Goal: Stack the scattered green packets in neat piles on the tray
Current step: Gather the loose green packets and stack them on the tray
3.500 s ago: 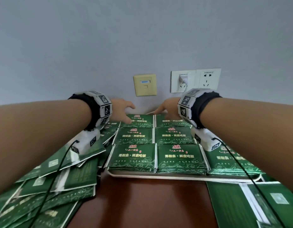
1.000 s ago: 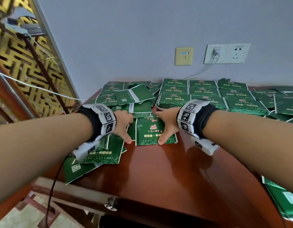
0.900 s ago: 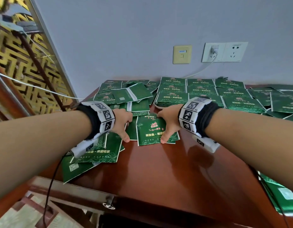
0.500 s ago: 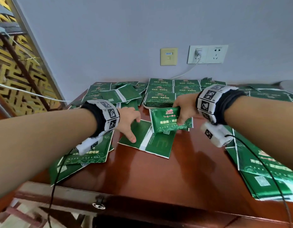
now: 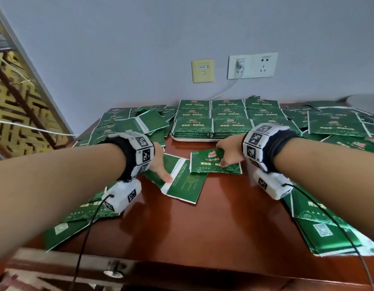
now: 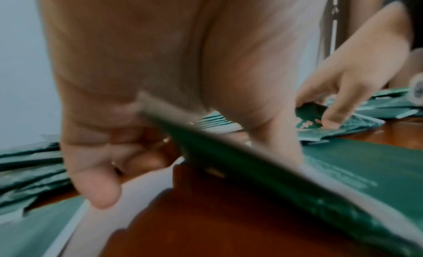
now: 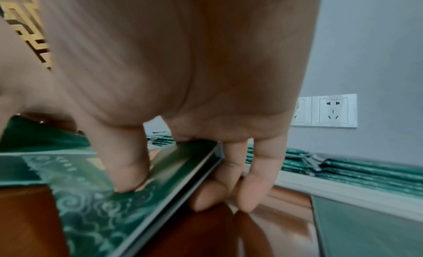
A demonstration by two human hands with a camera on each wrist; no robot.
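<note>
A brown wooden table bears scattered green packets at its left, right and far parts. At the far centre, a white tray carries neat packet piles. Near the table's centre, the left hand pinches a reverse-side packet, thumb on top and fingers curled beneath. Just right of it, the right hand grips a face-up packet, thumb pressing its top and fingers under its edge.
</note>
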